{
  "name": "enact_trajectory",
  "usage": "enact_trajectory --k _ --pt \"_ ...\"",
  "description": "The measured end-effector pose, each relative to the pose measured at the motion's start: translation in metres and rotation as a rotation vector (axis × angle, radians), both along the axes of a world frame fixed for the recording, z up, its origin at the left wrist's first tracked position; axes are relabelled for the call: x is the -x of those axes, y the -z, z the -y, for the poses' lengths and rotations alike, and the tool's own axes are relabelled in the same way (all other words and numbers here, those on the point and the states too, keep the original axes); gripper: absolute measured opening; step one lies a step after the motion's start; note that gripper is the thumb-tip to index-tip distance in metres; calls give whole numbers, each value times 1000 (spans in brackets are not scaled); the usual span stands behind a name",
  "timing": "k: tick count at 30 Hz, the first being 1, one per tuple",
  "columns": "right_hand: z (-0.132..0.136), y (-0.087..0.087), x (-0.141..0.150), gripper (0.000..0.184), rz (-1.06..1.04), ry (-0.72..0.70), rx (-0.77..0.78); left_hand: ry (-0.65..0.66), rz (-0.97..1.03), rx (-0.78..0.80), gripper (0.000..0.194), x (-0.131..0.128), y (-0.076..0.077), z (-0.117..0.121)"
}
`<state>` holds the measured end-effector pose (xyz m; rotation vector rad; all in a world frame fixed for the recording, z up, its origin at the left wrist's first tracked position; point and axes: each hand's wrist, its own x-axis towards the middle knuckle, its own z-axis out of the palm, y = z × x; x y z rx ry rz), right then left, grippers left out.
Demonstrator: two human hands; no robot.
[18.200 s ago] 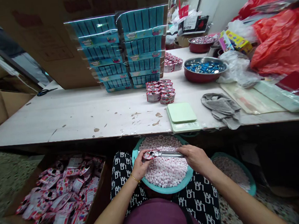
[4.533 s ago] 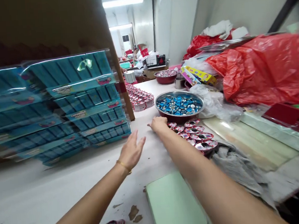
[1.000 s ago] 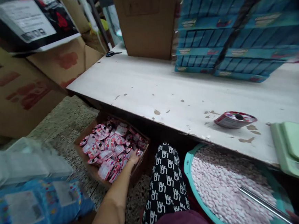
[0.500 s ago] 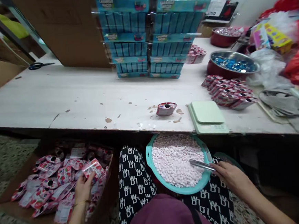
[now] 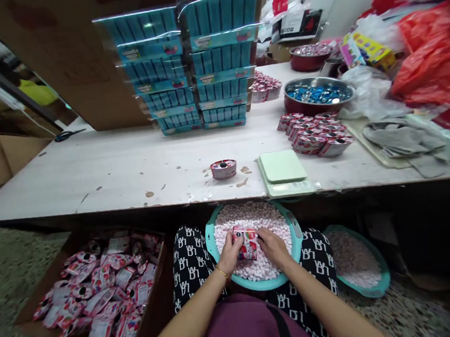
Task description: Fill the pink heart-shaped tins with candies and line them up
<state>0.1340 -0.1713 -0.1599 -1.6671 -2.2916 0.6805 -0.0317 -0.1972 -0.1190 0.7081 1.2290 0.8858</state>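
Both hands meet over the teal basin (image 5: pixel 211 245) of small pink-white candies on my lap. My left hand (image 5: pixel 230 252) and my right hand (image 5: pixel 272 247) are closed on the two sides of one flat red-and-pink pouch (image 5: pixel 245 242), held upright between them. No scoop shows in either hand. A single filled red pouch (image 5: pixel 224 169) stands alone on the table edge just above the basin, beside the pale green scale (image 5: pixel 283 171).
A cardboard box (image 5: pixel 38 328) of flat red pouches sits on the floor at my left. Filled pouches (image 5: pixel 314 132) cluster right of the scale, near a bowl of blue caps (image 5: pixel 316 95). Stacked teal cartons (image 5: pixel 188 67) stand at the back. A second teal basin (image 5: pixel 356 259) is at my right.
My left hand took a pouch from the floor box and brought it over the basin. My right hand left the metal scoop and closed on the pouch too.
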Motion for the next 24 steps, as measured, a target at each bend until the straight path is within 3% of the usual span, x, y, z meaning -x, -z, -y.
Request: enact_trajectory --k 4,7,10,13,17,24 --pt "-1 -5 -20 20 -87 5 31 7 -69 -145 38 22 -18 4" --pt "-3 -18 -35 19 -130 -30 40 2 -363 -267 41 50 -25 1" --pt "-6 -45 -47 23 -149 -89 14 36 -747 -352 44 68 -30 -4" --pt "-9 -80 -51 26 -119 -154 -21 181 -1031 -485 36 64 -37 -10" --pt "-11 -120 -44 29 2 -232 -40 385 -1230 -616 34 41 -39 -19" --pt "-18 -156 -8 18 482 -350 -122 515 -1330 -628 31 22 -30 -21"
